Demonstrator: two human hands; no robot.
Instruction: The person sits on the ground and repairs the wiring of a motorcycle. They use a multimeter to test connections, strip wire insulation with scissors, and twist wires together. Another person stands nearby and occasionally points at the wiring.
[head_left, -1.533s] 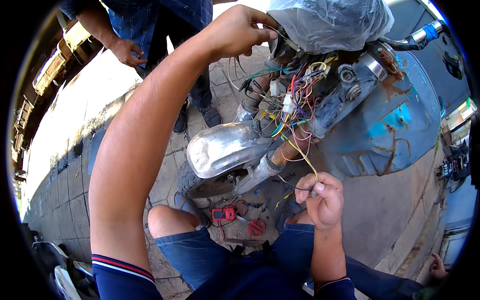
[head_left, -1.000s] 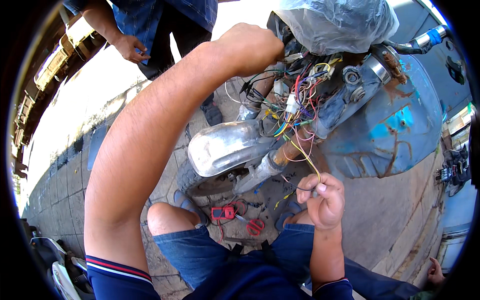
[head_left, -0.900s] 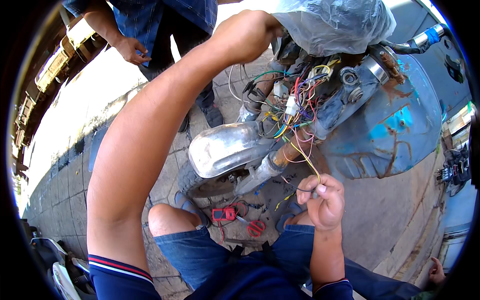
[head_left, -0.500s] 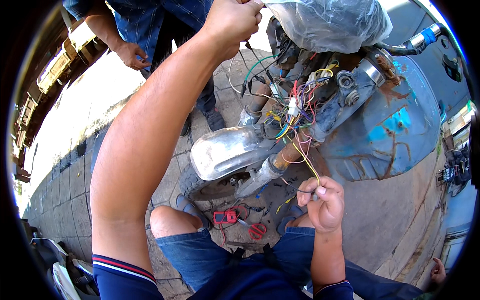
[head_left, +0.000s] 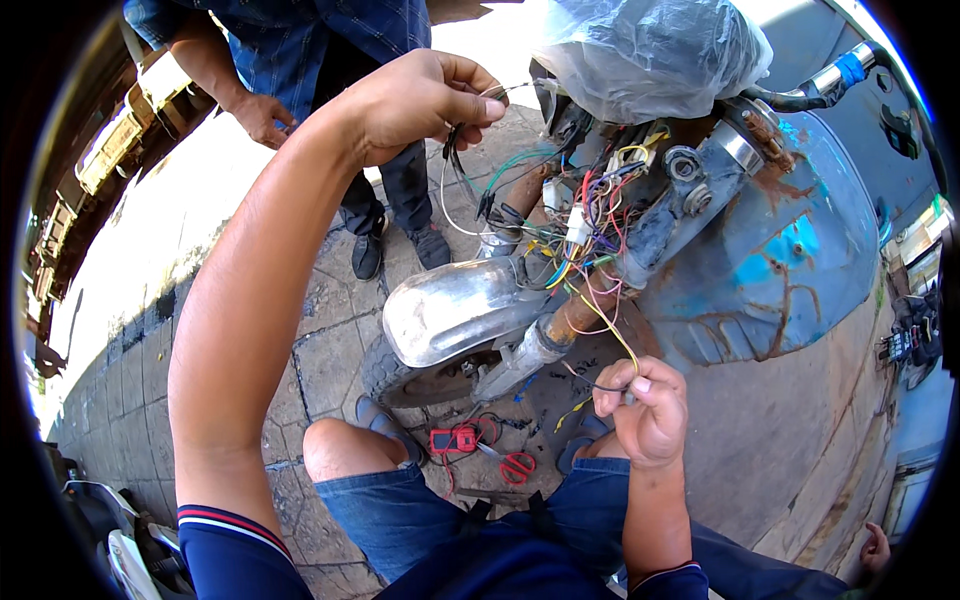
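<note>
My left hand [head_left: 425, 108] is raised at the front of a scooter, closed on thin dark wires [head_left: 458, 150]. My right hand [head_left: 650, 415] pinches the end of a yellow wire [head_left: 610, 325], where a dark wire also meets the fingers. Between the hands, a tangle of coloured wires with a white connector [head_left: 578, 225] spills from the stripped steering column. Below it are a rusty fork leg [head_left: 572, 318] and a silver front mudguard [head_left: 450, 308]. A cloudy plastic bag [head_left: 645, 60] covers the part above.
On the paving between my feet lie a red multimeter [head_left: 453, 440] and red-handled scissors [head_left: 517, 468]. A worn blue leg shield [head_left: 760, 260] fills the right side. Another person's hand [head_left: 262, 115] hangs at upper left; a further hand [head_left: 876, 548] shows at lower right.
My left hand has come down from the bag's edge and a little left, bringing dark wires with it. My right hand has barely moved and keeps its pinch.
</note>
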